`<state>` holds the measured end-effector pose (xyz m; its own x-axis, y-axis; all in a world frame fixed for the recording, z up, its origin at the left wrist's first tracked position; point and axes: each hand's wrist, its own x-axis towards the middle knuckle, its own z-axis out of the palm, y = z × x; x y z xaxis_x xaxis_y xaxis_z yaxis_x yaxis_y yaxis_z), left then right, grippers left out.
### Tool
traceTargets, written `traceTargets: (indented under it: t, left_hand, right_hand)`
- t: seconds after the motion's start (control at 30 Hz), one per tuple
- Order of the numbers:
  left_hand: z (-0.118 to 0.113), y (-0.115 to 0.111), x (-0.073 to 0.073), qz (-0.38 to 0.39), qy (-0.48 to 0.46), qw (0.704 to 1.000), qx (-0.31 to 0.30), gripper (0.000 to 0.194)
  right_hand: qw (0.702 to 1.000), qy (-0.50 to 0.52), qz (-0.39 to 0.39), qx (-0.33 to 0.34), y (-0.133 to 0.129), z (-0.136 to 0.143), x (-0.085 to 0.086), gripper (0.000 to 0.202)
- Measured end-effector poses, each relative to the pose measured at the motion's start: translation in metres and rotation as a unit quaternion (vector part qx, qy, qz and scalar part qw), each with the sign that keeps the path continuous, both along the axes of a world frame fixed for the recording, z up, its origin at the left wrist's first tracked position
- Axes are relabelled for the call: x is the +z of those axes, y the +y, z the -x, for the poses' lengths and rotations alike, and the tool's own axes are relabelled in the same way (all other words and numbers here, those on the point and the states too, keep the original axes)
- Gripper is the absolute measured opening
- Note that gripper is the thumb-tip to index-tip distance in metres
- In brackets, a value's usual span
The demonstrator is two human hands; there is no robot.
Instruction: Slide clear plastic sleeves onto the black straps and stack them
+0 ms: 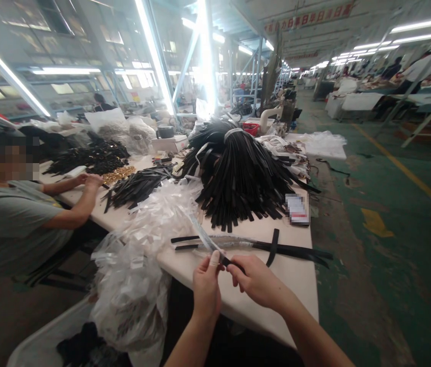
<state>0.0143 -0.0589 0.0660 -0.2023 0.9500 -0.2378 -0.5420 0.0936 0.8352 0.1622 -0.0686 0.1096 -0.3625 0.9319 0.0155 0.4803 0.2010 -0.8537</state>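
Between both hands, over the near part of the table [253, 300], is a black strap [226, 261] with a clear plastic sleeve [205, 237] on its far length. My left hand [207, 280] is closed on it, thumb on top, at the sleeve's near end. Just to the right, my right hand [251, 278] pinches the bare black part. Behind the hands, several more black straps [295, 250] lie across the table, some partly in clear plastic. Farther back rises a large bundle of black straps [234, 173], tied at the top with a pale band.
Crumpled clear plastic sleeves [135, 285] spill over the table's left edge. A co-worker [20, 214] sits at left, hands by a pile of gold-coloured metal parts [119, 174]. Loose black straps [142, 183] lie mid-table. A card [297, 209] is at the right edge, beside the green floor [353, 285].
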Motion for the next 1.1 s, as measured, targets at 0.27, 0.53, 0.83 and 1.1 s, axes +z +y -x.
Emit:
traceTargets:
  t: [0.27,0.53,0.83,1.1]
  left_hand:
    - [-0.002,-0.005,-0.003,0.01,0.024,1.0,0.0,0.033]
    - [-0.003,-0.024,0.013,-0.04,0.117,0.991,0.047,0.028]
    - [-0.009,-0.014,0.02,-0.038,0.061,0.997,0.029,0.026]
    - [-0.021,-0.022,0.008,-0.006,0.065,0.995,-0.075,0.029]
  right_hand:
    - [1.0,-0.016,-0.003,-0.007,-0.003,-0.003,-0.006,0.032]
    - [0.997,0.053,0.047,0.022,-0.019,-0.006,0.01,0.033]
    - [0.991,0.093,0.096,0.025,-0.021,-0.013,0.003,0.037]
    - [0.988,0.116,0.095,-0.035,-0.026,-0.009,-0.014,0.04]
